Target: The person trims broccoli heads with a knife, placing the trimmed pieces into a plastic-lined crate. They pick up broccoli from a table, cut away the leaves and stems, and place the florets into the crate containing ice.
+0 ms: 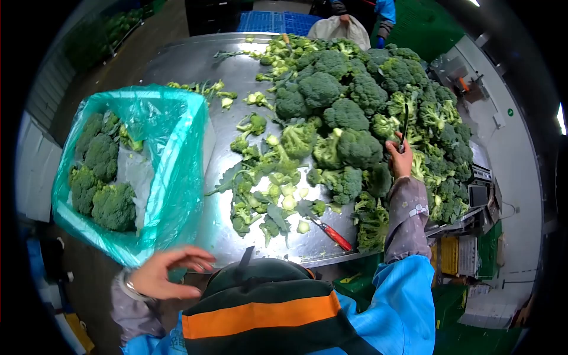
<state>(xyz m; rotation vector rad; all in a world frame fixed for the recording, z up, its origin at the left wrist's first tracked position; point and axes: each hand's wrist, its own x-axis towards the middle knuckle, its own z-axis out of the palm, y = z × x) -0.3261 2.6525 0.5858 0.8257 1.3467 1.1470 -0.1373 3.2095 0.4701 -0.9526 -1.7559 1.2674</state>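
Note:
My right hand (401, 160) is closed around a slim dark knife (405, 125), which points up over the right part of a big broccoli heap (346, 115). Fingers apart and holding nothing, my left hand (171, 272) is beside the near corner of a crate lined with green plastic (177, 177). Inside that crate several broccoli heads (112, 206) lie along the left side. A knife with a red handle (336, 235) rests at the table's near edge, next to cut stems and leaves (275, 207).
The metal table (222, 133) carries the heap and scattered trimmings. An orange-handled tool (287, 42) lies at its far side. Across the table, a person's hand (345, 19) touches a pale sack (337, 31). Blue crates (278, 22) stand behind, and a yellow crate (449, 255) is lower right.

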